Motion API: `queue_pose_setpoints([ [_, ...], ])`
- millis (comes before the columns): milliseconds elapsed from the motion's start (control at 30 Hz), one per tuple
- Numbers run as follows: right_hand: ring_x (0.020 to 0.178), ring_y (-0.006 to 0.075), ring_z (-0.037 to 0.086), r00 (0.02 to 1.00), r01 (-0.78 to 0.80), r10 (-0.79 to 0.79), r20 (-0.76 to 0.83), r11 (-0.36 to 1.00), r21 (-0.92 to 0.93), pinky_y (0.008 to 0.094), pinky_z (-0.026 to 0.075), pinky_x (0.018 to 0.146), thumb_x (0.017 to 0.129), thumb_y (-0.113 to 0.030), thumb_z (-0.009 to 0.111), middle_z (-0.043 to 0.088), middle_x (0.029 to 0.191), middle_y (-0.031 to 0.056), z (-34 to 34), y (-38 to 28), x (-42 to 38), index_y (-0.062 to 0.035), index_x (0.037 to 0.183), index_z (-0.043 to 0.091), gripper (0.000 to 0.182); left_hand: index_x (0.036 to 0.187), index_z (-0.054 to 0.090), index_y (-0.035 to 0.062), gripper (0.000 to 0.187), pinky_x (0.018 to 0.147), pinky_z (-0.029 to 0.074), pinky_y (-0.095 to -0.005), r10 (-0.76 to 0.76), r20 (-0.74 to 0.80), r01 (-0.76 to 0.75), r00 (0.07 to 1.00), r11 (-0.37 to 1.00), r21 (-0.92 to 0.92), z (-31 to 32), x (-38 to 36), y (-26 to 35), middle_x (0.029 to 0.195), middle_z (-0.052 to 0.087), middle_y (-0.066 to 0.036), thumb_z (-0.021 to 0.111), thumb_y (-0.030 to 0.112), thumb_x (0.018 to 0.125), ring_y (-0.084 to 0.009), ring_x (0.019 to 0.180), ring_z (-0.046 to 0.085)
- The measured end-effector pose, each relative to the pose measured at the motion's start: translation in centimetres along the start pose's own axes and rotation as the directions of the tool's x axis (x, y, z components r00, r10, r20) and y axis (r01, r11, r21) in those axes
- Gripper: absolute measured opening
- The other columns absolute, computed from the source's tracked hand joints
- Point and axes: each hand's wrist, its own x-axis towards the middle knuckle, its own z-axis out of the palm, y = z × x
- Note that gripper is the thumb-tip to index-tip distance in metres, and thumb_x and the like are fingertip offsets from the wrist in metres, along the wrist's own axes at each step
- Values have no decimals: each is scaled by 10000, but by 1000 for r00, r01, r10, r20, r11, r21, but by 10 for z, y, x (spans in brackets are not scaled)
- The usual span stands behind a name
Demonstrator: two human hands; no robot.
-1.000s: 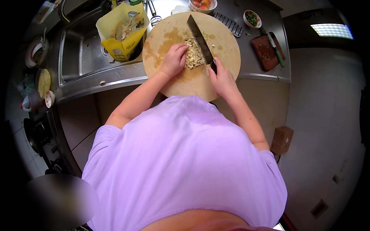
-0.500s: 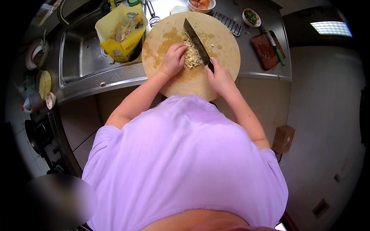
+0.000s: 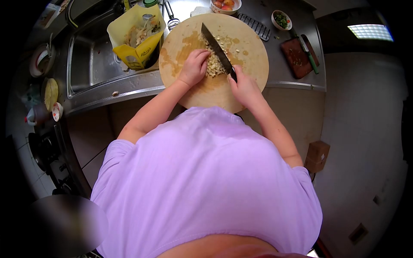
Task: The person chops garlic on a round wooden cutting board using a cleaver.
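On the round wooden chopping board [image 3: 176,49] lies a pile of pale chopped bits that look like garlic [image 3: 214,68]. My right hand [image 3: 246,88] is closed round the dark handle of a kitchen knife [image 3: 218,49]. Its long blade slants up and to the left, lying over the pile. At the pile's left edge, my left hand [image 3: 194,67] is curled with its fingers together, the fingertips against the bits and close to the blade. What those fingertips pinch, if anything, is hidden.
A yellow bag of scraps [image 3: 135,56] stands left of the board, beside the sink [image 3: 81,79]. Behind are a whisk [image 3: 172,19], a bowl of fruit [image 3: 226,6] and a black rack [image 3: 254,26]. Rightward sit a bowl of greens [image 3: 281,19] and a green-handled knife [image 3: 310,60] on a brown board [image 3: 294,58].
The knife has shifted slightly left and its tip has swung a little to the left and down over the pile. My left hand has stayed in nearly the same place.
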Motion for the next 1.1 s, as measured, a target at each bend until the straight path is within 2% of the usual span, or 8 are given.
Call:
queue_pose_setpoints([
  [67,826,473,629,999,-26,27,36,999,-18,545,492,739,924,-199,541,650,864,288,-1,0,3,12,1264,442,412,1069,631,0,250,942,470,-398,3,-7,-3,1000,1000,4,-1,3,-1,1107,616,-171,575,20,826,-354,1048,576],
  [267,825,473,625,999,13,-12,-45,999,39,541,489,737,924,-205,546,646,861,290,-5,-2,-6,-3,1253,445,399,1028,621,1,214,951,456,-405,-55,-51,52,997,997,-50,2,-1,-3,1110,605,-178,559,6,824,-359,1064,556],
  [333,817,473,625,998,-16,17,63,1000,-6,543,487,729,918,-210,555,646,852,286,-4,3,-2,-10,1232,451,386,1014,617,-7,173,953,449,-408,-75,-135,77,988,997,11,1,1,-2,1121,606,-191,553,25,856,-370,1079,555],
  [533,801,474,625,996,86,-85,-24,996,24,547,487,718,913,-198,558,649,831,276,-6,-1,-6,-26,1207,447,358,1023,594,-6,164,964,433,-417,-75,-175,86,982,995,53,6,3,-8,1105,601,-183,544,30,871,-374,1075,541],
  [633,803,472,626,998,11,-9,65,1000,-26,547,490,719,908,-189,561,649,835,278,-3,-1,-3,-33,1212,443,361,1030,586,-5,168,968,427,-417,-110,-185,116,977,993,22,8,3,-10,1107,600,-181,541,29,872,-371,1074,539],
  [733,806,473,626,998,40,-39,47,999,-15,547,491,722,905,-182,562,647,834,283,-5,2,2,-30,1211,444,361,1015,581,-18,195,936,437,-424,-60,-191,70,980,997,46,7,4,-11,1090,582,-200,536,-7,826,-386,1033,530],
  [867,810,474,625,997,76,-76,11,997,11,549,492,725,904,-176,559,647,837,285,-10,-5,-5,-33,1223,445,368,1025,582,-19,204,939,436,-426,-68,-193,78,979,996,43,7,4,-11,1087,583,-199,533,-7,827,-387,1036,530],
  [1100,814,468,629,994,31,-24,107,997,-69,542,494,728,905,-183,557,653,844,272,-18,-5,-4,-40,1241,456,379,1053,598,-26,247,983,424,-425,-61,-156,72,986,995,68,7,3,-13,1123,593,-201,525,-2,818,-391,1087,525],
])
